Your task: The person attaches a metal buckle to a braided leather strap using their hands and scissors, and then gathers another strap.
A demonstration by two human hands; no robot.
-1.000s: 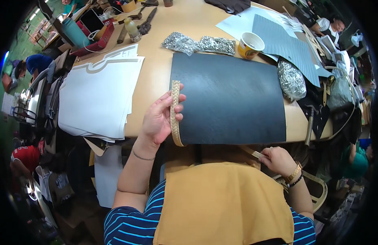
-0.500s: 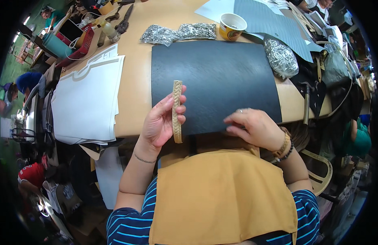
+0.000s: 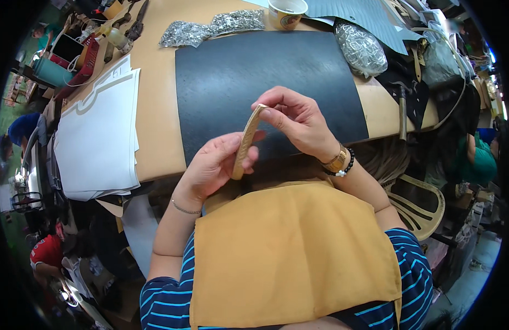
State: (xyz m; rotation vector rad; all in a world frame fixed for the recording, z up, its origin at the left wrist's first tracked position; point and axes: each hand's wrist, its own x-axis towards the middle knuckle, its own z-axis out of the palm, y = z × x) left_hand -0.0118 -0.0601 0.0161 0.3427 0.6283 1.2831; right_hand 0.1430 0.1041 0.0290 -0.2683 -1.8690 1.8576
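Left hand (image 3: 210, 165) and right hand (image 3: 301, 124) pinch a partly finger-hidden braided strap (image 3: 245, 144) at the cluttered workshop tabletop's (image 3: 156, 110) near edge.

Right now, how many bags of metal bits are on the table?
3: one bag and another past the mat, a bigger one by its right edge. More may be hidden.
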